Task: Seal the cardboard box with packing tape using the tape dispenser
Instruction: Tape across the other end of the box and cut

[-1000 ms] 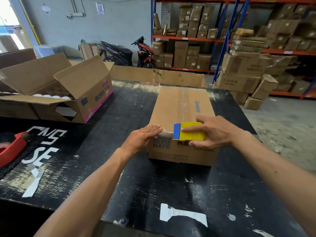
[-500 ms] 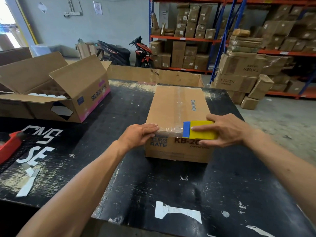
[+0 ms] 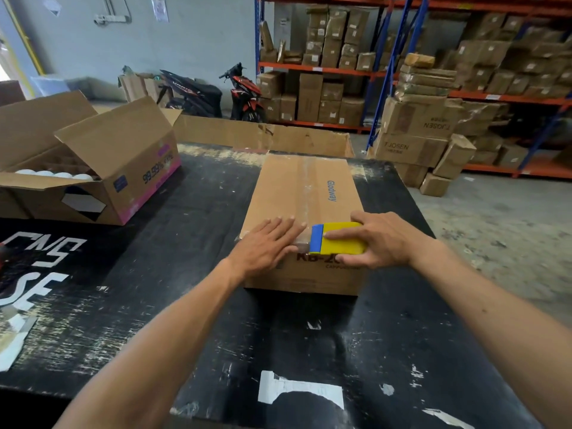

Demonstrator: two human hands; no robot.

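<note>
A long closed cardboard box (image 3: 297, 193) lies lengthwise on the black table (image 3: 185, 243), with clear tape running down its top seam. A yellow tape dispenser with a blue front (image 3: 337, 239) sits at the box's near top edge, gripped by my right hand (image 3: 374, 239). My left hand (image 3: 266, 243) lies flat on the near left corner of the box, fingers spread, pressing a strip of clear tape stretched from the dispenser across that edge.
An open cardboard box (image 3: 102, 168) with white round items stands at the table's left. A low cardboard sheet (image 3: 263, 136) lines the far edge. White paper scraps (image 3: 297, 394) stick to the near table. Stacked cartons (image 3: 418, 134), shelving and motorbikes (image 3: 244, 94) stand behind.
My left hand slid further onto the box top, flattening over the tape. The dispenser in my right hand stayed at the near edge. The view shifted, and the red tool at far left left the view.
</note>
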